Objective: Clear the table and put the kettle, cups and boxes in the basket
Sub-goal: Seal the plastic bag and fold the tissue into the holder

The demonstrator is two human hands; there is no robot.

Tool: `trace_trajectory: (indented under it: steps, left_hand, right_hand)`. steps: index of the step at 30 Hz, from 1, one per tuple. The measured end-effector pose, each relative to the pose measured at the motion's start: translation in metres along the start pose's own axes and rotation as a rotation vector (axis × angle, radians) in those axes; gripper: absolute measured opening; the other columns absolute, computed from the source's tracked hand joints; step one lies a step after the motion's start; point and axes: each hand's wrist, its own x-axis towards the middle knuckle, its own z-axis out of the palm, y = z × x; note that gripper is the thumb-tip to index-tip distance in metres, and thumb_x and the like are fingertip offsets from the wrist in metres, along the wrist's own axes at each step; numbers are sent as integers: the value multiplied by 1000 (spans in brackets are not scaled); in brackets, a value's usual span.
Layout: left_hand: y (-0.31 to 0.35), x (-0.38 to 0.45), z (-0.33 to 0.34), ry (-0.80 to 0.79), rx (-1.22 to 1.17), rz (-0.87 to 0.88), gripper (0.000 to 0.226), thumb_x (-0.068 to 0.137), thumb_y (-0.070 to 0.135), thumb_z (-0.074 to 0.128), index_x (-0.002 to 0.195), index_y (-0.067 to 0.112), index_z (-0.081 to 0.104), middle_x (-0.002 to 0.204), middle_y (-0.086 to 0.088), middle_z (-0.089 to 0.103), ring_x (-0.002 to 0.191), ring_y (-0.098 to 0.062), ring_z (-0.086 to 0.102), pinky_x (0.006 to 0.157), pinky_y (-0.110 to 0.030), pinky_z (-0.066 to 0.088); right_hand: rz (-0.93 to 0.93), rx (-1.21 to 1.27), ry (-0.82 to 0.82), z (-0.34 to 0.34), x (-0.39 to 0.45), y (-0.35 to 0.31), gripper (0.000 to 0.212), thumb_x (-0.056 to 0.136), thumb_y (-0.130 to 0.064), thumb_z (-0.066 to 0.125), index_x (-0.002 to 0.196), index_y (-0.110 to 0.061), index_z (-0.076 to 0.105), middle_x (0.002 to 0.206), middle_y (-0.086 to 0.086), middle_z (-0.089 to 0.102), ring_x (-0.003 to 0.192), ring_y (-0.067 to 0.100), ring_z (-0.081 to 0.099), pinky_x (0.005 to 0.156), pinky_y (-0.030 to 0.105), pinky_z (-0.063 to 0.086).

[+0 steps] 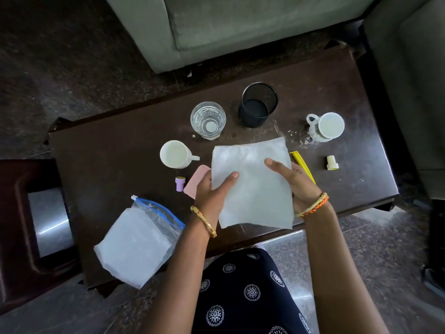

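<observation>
Over the dark wooden bench [108,165], both hands hold one white, finely textured paper towel sheet [252,186], roughly square and spread flat; the left hand [212,189] has its grip pinched on the sheet's left edge, thumb on top, and the right hand [296,182] grasps the right edge the same way. No writing is readable anywhere. A plain white cup [175,154] stands upright left of the sheet, handle pointing right; a second white mug [327,127] with a faint printed band stands at far right, handle to the left. Between them sit a clear ribbed glass [208,119] and a black mesh cylinder holder [258,104]. A blue-zipped clear bag [137,239] of white sheets overhangs the near-left edge
</observation>
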Motion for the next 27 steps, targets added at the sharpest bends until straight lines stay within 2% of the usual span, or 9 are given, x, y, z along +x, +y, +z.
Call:
trace_trajectory:
  steps: [3, 9, 12, 14, 17, 19, 21, 24, 27]
  left_hand:
    - [7, 6, -8, -81, -9, -34, 31, 76, 15, 74, 105, 15, 65, 108, -10, 71, 100, -29, 67, 85, -46, 56]
    - [24, 19, 4, -68, 251, 93, 26, 57, 22, 84, 77, 14, 71, 90, -8, 75, 89, -27, 71, 79, -49, 58]
    - [40, 32, 14, -141, 276, 39, 36, 62, 21, 85, 93, 10, 70, 99, -10, 73, 94, -28, 70, 82, -51, 57]
    - [46, 41, 19, -156, 303, 54, 30, 68, 22, 81, 95, 14, 69, 96, -4, 74, 90, -21, 71, 76, -40, 60]
    - [56, 50, 28, -148, 295, 115, 14, 73, 20, 78, 83, 22, 67, 71, 14, 73, 66, 0, 69, 51, -16, 54]
    - [60, 55, 35, -103, 391, 164, 12, 75, 19, 76, 76, 21, 64, 67, 15, 68, 60, 1, 66, 48, -14, 51]
    - [65, 60, 46, -70, 504, 229, 10, 78, 18, 73, 81, 15, 64, 75, 5, 66, 69, -10, 64, 58, -21, 51]
    - [76, 66, 60, 11, 569, 394, 3, 84, 14, 64, 86, 12, 64, 79, -2, 64, 78, -25, 62, 65, -26, 48]
    - [93, 71, 71, 140, 667, 634, 13, 86, 14, 59, 90, 4, 66, 86, -10, 71, 82, -31, 65, 69, -33, 50]
  right_hand:
    - [-60, -53, -41, -9, -5, 8, 32, 71, -14, 71, 103, -14, 68, 102, 7, 73, 90, 27, 69, 65, 35, 58]
    - [-206, -79, 28, -17, -5, -9, 26, 70, -16, 75, 96, -13, 71, 98, 7, 75, 87, 27, 70, 66, 36, 58]
    - [-232, -169, 101, -15, 1, -23, 21, 72, -11, 75, 92, -8, 72, 94, 11, 75, 84, 26, 71, 71, 43, 58]
    - [-277, -244, 147, -15, 4, -33, 23, 70, -12, 77, 92, -5, 72, 96, 15, 74, 87, 31, 70, 79, 51, 57]
    - [-269, -246, 123, -17, 6, -46, 33, 65, -19, 80, 95, -9, 72, 102, 13, 74, 94, 33, 69, 82, 53, 56]
    - [-269, -261, 177, -16, 10, -49, 29, 70, -11, 77, 97, -6, 70, 106, 16, 71, 98, 36, 67, 86, 58, 53]
    - [-321, -237, 261, -9, 17, -53, 23, 76, -2, 73, 99, 1, 67, 107, 20, 69, 100, 40, 65, 90, 59, 51]
    - [-473, -243, 415, 6, 26, -64, 10, 80, -2, 70, 89, -6, 68, 92, 13, 70, 86, 30, 66, 85, 47, 55]
    - [-656, -369, 586, 22, 36, -82, 23, 84, -7, 66, 71, -25, 59, 69, -11, 61, 66, 8, 57, 66, 26, 47]
